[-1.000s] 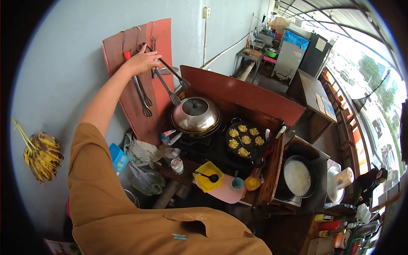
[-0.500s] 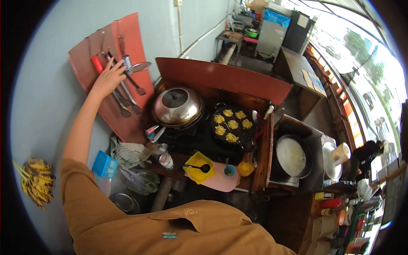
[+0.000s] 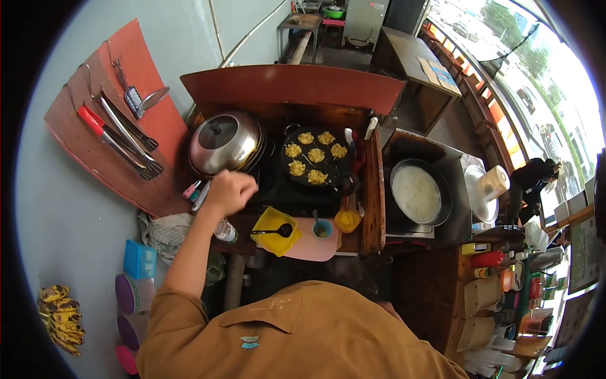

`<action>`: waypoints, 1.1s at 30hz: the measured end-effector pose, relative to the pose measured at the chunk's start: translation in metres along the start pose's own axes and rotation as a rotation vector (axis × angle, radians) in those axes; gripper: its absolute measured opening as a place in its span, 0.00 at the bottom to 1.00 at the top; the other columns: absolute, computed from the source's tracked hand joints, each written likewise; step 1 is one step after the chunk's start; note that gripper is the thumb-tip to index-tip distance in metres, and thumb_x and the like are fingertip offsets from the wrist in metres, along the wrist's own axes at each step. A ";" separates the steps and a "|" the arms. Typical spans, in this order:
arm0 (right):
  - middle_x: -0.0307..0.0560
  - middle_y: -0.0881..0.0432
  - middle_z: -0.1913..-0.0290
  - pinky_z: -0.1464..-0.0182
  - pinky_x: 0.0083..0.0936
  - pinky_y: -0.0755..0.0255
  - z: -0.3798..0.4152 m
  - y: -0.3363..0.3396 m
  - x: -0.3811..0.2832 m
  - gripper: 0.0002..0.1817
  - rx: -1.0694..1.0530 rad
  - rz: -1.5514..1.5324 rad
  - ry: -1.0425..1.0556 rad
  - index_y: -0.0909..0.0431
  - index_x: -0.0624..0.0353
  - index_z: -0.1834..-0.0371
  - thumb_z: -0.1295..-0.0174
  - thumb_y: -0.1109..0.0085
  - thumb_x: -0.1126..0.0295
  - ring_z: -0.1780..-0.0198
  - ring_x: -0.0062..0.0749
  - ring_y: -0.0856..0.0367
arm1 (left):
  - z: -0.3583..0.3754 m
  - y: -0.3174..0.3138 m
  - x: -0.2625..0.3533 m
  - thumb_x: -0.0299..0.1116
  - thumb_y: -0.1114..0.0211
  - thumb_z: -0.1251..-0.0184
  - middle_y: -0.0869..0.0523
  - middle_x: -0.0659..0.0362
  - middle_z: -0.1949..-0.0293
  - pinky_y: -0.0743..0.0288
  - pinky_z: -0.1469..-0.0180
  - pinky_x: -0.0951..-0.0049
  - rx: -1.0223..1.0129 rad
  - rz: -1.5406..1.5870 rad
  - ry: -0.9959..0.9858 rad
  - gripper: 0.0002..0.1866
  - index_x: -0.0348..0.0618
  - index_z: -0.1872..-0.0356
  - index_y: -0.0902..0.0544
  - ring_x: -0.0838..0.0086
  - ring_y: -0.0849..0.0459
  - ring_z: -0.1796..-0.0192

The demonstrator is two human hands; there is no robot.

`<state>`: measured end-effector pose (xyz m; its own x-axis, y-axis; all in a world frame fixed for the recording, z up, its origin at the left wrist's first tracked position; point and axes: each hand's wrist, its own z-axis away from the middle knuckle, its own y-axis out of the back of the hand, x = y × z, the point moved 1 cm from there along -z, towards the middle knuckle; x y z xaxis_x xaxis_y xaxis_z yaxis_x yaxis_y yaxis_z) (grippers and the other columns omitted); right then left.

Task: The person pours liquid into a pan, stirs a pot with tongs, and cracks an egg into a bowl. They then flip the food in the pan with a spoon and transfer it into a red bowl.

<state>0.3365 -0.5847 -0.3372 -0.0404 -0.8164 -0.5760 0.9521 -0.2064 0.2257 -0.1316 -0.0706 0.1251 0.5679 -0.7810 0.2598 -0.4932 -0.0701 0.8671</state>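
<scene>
My left hand (image 3: 232, 192) is closed in a fist over the front of the stove, between the domed metal lid (image 3: 221, 142) and the yellow tray (image 3: 278, 218). Whatever its fingers may hold is hidden. A black ladle (image 3: 284, 230) rests across the tray. To the right of the hand, a dark round pan (image 3: 306, 163) holds several yellow fritters (image 3: 316, 155). Red-handled tongs (image 3: 91, 120), a second pair of tongs (image 3: 120, 120) and a slotted turner (image 3: 132, 100) hang on the red panel (image 3: 69, 132). My right hand is out of sight.
A wide pan (image 3: 447, 196) of pale, foamy liquid stands on the right burner. On the pink board (image 3: 315, 247) sits a blue cup (image 3: 322, 228). An orange-yellow container (image 3: 347, 219) stands beside it. A wooden partition (image 3: 374, 196) separates the two burners. Bananas (image 3: 63, 322) hang at far left.
My left hand has left the hanging utensils and come right and down over the stove, its fingers now closed. A small dark-bladed turner seen by the hand earlier no longer shows. The view has shifted.
</scene>
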 end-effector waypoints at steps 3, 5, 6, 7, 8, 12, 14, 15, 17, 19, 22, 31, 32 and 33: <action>0.48 0.10 0.53 0.46 0.34 0.21 0.033 -0.001 -0.024 0.22 0.091 -0.084 -0.137 0.11 0.60 0.51 0.45 0.24 0.58 0.52 0.33 0.13 | -0.053 0.000 -0.069 0.38 0.36 0.32 0.12 0.49 0.64 0.20 0.56 0.50 0.136 -0.285 0.229 0.07 0.47 0.64 0.15 0.49 0.13 0.58; 0.48 0.09 0.54 0.48 0.33 0.19 0.026 -0.001 -0.017 0.20 0.147 0.146 -0.094 0.11 0.60 0.51 0.41 0.27 0.58 0.54 0.32 0.12 | -0.079 -0.001 -0.126 0.43 0.37 0.28 0.13 0.47 0.53 0.20 0.51 0.49 0.124 -0.473 0.440 0.12 0.46 0.54 0.17 0.49 0.14 0.51; 0.48 0.09 0.56 0.50 0.32 0.18 0.026 -0.002 -0.011 0.19 0.197 0.376 -0.040 0.11 0.60 0.51 0.37 0.29 0.58 0.56 0.31 0.12 | -0.088 0.000 -0.144 0.45 0.37 0.27 0.14 0.47 0.50 0.19 0.49 0.48 0.054 -0.509 0.567 0.16 0.46 0.48 0.18 0.48 0.15 0.48; 0.48 0.09 0.56 0.50 0.32 0.18 0.035 -0.005 -0.014 0.19 0.206 0.363 -0.058 0.11 0.60 0.51 0.37 0.29 0.58 0.56 0.31 0.12 | -0.094 -0.007 -0.172 0.47 0.37 0.27 0.14 0.47 0.49 0.19 0.46 0.47 -0.006 -0.527 0.622 0.19 0.49 0.42 0.18 0.49 0.14 0.46; 0.48 0.09 0.56 0.50 0.33 0.18 0.046 -0.010 -0.022 0.19 0.222 0.250 -0.107 0.11 0.60 0.51 0.37 0.29 0.58 0.56 0.32 0.12 | -0.099 -0.012 -0.190 0.47 0.35 0.29 0.13 0.47 0.47 0.19 0.44 0.49 -0.090 -0.493 0.691 0.21 0.50 0.40 0.17 0.49 0.14 0.43; 0.50 0.09 0.55 0.49 0.33 0.18 0.063 -0.023 -0.005 0.21 0.258 0.033 -0.176 0.11 0.59 0.50 0.39 0.29 0.56 0.54 0.32 0.12 | -0.106 -0.019 -0.220 0.42 0.31 0.35 0.12 0.44 0.47 0.20 0.41 0.52 -0.130 -0.375 0.770 0.18 0.49 0.46 0.13 0.49 0.14 0.43; 0.50 0.10 0.53 0.48 0.33 0.19 0.091 -0.031 -0.021 0.21 0.251 0.035 -0.200 0.11 0.59 0.49 0.39 0.29 0.56 0.52 0.33 0.12 | -0.108 -0.015 -0.215 0.39 0.30 0.37 0.12 0.42 0.49 0.20 0.41 0.52 -0.109 -0.344 0.748 0.18 0.48 0.46 0.13 0.48 0.14 0.44; 0.50 0.10 0.52 0.47 0.33 0.19 0.101 -0.034 -0.026 0.21 0.241 0.050 -0.211 0.11 0.59 0.48 0.38 0.30 0.57 0.50 0.34 0.12 | -0.110 -0.009 -0.206 0.37 0.30 0.37 0.12 0.42 0.49 0.20 0.42 0.52 -0.092 -0.334 0.724 0.18 0.47 0.47 0.13 0.47 0.14 0.45; 0.50 0.10 0.50 0.45 0.33 0.20 0.100 -0.035 0.005 0.21 0.205 -0.067 -0.220 0.12 0.58 0.47 0.37 0.32 0.56 0.48 0.34 0.13 | -0.120 -0.010 -0.201 0.34 0.31 0.40 0.12 0.40 0.54 0.19 0.45 0.51 -0.023 -0.328 0.597 0.16 0.44 0.50 0.12 0.45 0.13 0.49; 0.50 0.10 0.48 0.44 0.32 0.20 0.095 -0.037 0.031 0.22 0.171 -0.186 -0.227 0.12 0.57 0.46 0.37 0.33 0.55 0.45 0.34 0.14 | -0.142 -0.002 -0.172 0.33 0.31 0.41 0.12 0.39 0.56 0.19 0.47 0.51 0.002 -0.308 0.434 0.16 0.43 0.52 0.12 0.45 0.13 0.51; 0.47 0.10 0.58 0.56 0.35 0.19 0.084 -0.040 0.057 0.20 0.202 -0.196 -0.139 0.11 0.61 0.50 0.41 0.27 0.60 0.59 0.35 0.13 | -0.178 -0.001 -0.121 0.34 0.32 0.44 0.12 0.39 0.62 0.19 0.50 0.51 0.032 -0.217 0.134 0.16 0.40 0.55 0.11 0.44 0.13 0.56; 0.46 0.08 0.58 0.55 0.32 0.18 0.129 0.008 -0.122 0.24 -0.056 0.118 -0.298 0.11 0.62 0.56 0.33 0.38 0.49 0.56 0.34 0.12 | -0.240 -0.059 0.003 0.33 0.33 0.49 0.10 0.46 0.59 0.17 0.46 0.56 -0.119 -0.205 -0.100 0.15 0.44 0.59 0.08 0.52 0.11 0.55; 0.47 0.08 0.59 0.58 0.31 0.17 0.145 0.022 -0.177 0.20 -0.096 0.112 -0.267 0.12 0.63 0.55 0.29 0.39 0.54 0.61 0.35 0.11 | -0.239 -0.057 0.006 0.33 0.33 0.49 0.10 0.46 0.59 0.17 0.46 0.56 -0.118 -0.205 -0.105 0.15 0.44 0.59 0.08 0.52 0.11 0.55; 0.50 0.09 0.61 0.62 0.28 0.17 0.160 0.032 -0.229 0.19 -0.085 0.037 -0.195 0.12 0.65 0.57 0.28 0.38 0.57 0.65 0.35 0.10 | -0.236 -0.053 0.009 0.33 0.33 0.49 0.10 0.46 0.60 0.17 0.46 0.56 -0.105 -0.184 -0.079 0.15 0.44 0.59 0.08 0.52 0.11 0.56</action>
<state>0.3276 -0.4904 -0.0723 -0.0545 -0.9131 -0.4040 0.9758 -0.1345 0.1723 0.0553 0.0720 0.1815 0.5869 -0.8072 0.0627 -0.3123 -0.1542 0.9374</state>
